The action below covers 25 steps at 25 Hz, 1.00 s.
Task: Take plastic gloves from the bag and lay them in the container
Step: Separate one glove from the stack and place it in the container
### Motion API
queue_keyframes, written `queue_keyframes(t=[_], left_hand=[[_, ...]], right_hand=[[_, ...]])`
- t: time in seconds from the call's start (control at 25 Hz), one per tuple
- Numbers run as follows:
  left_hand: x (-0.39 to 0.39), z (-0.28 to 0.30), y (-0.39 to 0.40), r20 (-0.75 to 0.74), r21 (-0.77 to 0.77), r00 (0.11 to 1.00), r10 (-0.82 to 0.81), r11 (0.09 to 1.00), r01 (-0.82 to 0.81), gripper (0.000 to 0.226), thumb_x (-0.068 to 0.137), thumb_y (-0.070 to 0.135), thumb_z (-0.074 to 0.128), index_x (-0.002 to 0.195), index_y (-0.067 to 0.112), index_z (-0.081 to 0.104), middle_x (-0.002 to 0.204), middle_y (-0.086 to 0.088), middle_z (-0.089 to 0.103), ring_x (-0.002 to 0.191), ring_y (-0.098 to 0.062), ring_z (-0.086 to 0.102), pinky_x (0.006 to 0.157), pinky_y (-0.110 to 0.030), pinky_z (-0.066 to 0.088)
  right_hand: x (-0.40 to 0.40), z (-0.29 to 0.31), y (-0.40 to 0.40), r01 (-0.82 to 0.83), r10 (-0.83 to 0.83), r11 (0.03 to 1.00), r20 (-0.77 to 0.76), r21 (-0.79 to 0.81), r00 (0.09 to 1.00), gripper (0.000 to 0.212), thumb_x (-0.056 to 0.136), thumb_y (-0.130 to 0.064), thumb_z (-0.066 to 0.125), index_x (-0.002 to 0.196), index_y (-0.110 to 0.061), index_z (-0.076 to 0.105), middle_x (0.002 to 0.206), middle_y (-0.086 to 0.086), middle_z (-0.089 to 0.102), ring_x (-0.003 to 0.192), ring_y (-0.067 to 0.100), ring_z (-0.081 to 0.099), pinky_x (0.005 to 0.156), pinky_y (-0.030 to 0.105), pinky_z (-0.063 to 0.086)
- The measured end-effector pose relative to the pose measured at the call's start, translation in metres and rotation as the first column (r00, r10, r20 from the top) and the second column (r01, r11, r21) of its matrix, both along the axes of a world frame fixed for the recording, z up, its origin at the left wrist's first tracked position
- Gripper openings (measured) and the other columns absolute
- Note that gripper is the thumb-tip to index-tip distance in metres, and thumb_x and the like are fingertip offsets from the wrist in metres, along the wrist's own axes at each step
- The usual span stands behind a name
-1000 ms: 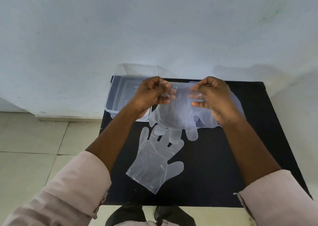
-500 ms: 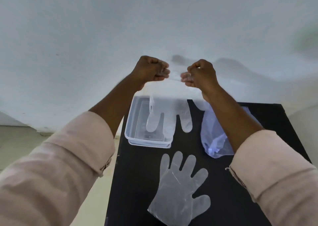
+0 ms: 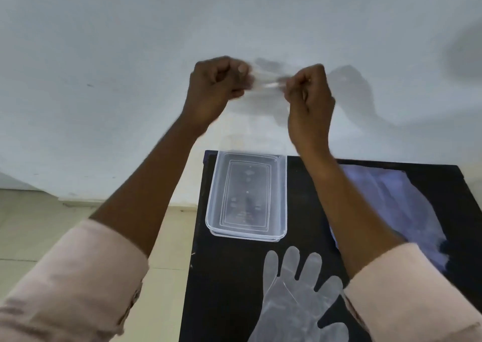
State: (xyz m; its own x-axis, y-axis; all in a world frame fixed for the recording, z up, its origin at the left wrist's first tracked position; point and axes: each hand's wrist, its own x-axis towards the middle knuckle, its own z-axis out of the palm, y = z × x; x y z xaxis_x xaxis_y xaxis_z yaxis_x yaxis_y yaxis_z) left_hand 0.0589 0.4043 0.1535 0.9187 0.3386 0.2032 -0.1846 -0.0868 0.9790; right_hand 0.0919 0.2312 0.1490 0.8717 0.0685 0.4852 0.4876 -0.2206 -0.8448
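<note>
My left hand (image 3: 216, 85) and my right hand (image 3: 309, 94) are raised in front of the wall, each pinching one end of a clear plastic glove (image 3: 263, 81) stretched between them; it is blurred and hard to make out. Below them a clear rectangular container (image 3: 283, 198) sits at the back left of the black table (image 3: 227, 284). I see no glove in it. A second clear glove (image 3: 294, 302) lies flat on the table, fingers pointing away from me. The bluish plastic bag (image 3: 407, 206) lies to the right, partly behind my right forearm.
A pale wall rises directly behind the table. Beige floor tiles (image 3: 39, 224) show to the left of the table's left edge. My pink sleeves fill the lower corners of the view.
Both hands have lifted the glove from just above the table to high in front of the wall. It no longer hangs down over the container. The view has tilted up.
</note>
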Motion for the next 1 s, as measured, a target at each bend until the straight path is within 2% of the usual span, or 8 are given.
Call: queue_keyframes(t=[0.16, 0.28, 0.36, 0.44, 0.52, 0.68, 0.84, 1.0], left_hand=[[-0.052, -0.074, -0.015, -0.167, -0.094, 0.985, -0.031, 0.995, 0.015, 0.013, 0.094, 0.013, 0.061, 0.089, 0.005, 0.07, 0.084, -0.012, 0.07, 0.083, -0.02, 0.068, 0.079, -0.033, 0.055], [-0.067, -0.126, -0.019, -0.39, -0.087, 0.92, -0.034, 0.996, 0.0, 0.018, 0.093, 0.015, 0.062, 0.096, -0.002, 0.069, 0.096, -0.024, 0.071, 0.094, -0.032, 0.07, 0.084, -0.037, 0.056], [-0.069, -0.146, -0.018, -0.456, 0.023, 0.89, -0.023, 0.999, 0.037, 0.021, 0.092, 0.019, 0.063, 0.095, 0.001, 0.072, 0.095, -0.02, 0.073, 0.093, -0.029, 0.071, 0.084, -0.033, 0.057], [-0.069, -0.157, -0.019, -0.462, 0.256, 0.887, 0.003, 0.958, 0.13, 0.02, 0.093, 0.023, 0.061, 0.091, 0.008, 0.074, 0.089, -0.006, 0.075, 0.078, -0.011, 0.069, 0.077, -0.015, 0.051], [-0.069, -0.16, -0.022, -0.444, 0.454, 0.896, 0.015, 0.866, 0.21, 0.019, 0.094, 0.022, 0.058, 0.09, 0.01, 0.072, 0.087, -0.001, 0.072, 0.07, -0.003, 0.061, 0.07, -0.003, 0.041], [-0.069, -0.165, -0.033, -0.515, 0.603, 0.855, -0.059, 0.685, 0.41, 0.019, 0.096, 0.018, 0.053, 0.099, 0.009, 0.07, 0.099, -0.008, 0.074, 0.084, -0.02, 0.067, 0.085, -0.03, 0.054], [-0.074, -0.17, -0.041, -0.597, 0.678, 0.801, -0.045, 0.504, 0.534, 0.022, 0.098, 0.024, 0.049, 0.109, 0.014, 0.066, 0.104, -0.008, 0.074, 0.089, -0.023, 0.069, 0.092, -0.036, 0.054], [-0.085, -0.181, -0.043, -0.736, 0.672, 0.675, -0.045, 0.071, 0.737, 0.043, 0.097, 0.038, 0.046, 0.135, 0.02, 0.047, 0.131, -0.006, 0.063, 0.124, -0.028, 0.055, 0.115, -0.051, 0.021]], right_hand=[[-0.055, -0.074, -0.009, -0.074, 0.07, 0.997, -0.092, -0.039, 0.993, 0.014, 0.099, -0.014, 0.051, 0.086, -0.012, 0.046, 0.077, 0.016, 0.064, 0.072, 0.01, 0.065, 0.061, 0.028, 0.045], [-0.073, -0.128, -0.015, -0.108, 0.063, 0.977, -0.233, -0.185, 0.971, 0.014, 0.098, -0.014, 0.052, 0.085, -0.013, 0.047, 0.065, 0.001, 0.055, 0.053, 0.007, 0.048, 0.049, 0.02, 0.036], [-0.076, -0.149, -0.017, -0.125, 0.041, 0.954, -0.294, -0.274, 0.955, 0.013, 0.098, -0.017, 0.052, 0.087, -0.018, 0.045, 0.066, -0.009, 0.052, 0.056, 0.004, 0.051, 0.051, 0.011, 0.037], [-0.077, -0.162, -0.017, -0.154, 0.028, 0.915, -0.324, -0.372, 0.946, 0.012, 0.098, -0.019, 0.051, 0.09, -0.022, 0.044, 0.069, -0.011, 0.052, 0.057, 0.004, 0.054, 0.052, 0.008, 0.039], [-0.078, -0.171, -0.016, -0.196, 0.025, 0.871, -0.356, -0.451, 0.934, 0.008, 0.099, -0.02, 0.051, 0.093, -0.018, 0.046, 0.075, -0.005, 0.055, 0.059, 0.006, 0.053, 0.057, 0.006, 0.038], [-0.078, -0.176, -0.017, -0.245, -0.004, 0.786, -0.401, -0.568, 0.916, 0.018, 0.099, -0.024, 0.049, 0.101, -0.007, 0.05, 0.084, 0.01, 0.063, 0.066, 0.015, 0.058, 0.069, 0.02, 0.05], [-0.083, -0.169, -0.02, -0.338, 0.005, 0.626, -0.43, -0.703, 0.903, 0.019, 0.098, -0.025, 0.051, 0.108, -0.009, 0.049, 0.086, 0.011, 0.065, 0.067, 0.015, 0.058, 0.075, 0.031, 0.056], [-0.088, -0.161, -0.021, -0.506, 0.006, 0.281, -0.525, -0.816, 0.851, 0.041, 0.091, -0.026, 0.062, 0.128, -0.017, 0.045, 0.116, 0.01, 0.066, 0.097, 0.026, 0.066, 0.098, 0.042, 0.049]])
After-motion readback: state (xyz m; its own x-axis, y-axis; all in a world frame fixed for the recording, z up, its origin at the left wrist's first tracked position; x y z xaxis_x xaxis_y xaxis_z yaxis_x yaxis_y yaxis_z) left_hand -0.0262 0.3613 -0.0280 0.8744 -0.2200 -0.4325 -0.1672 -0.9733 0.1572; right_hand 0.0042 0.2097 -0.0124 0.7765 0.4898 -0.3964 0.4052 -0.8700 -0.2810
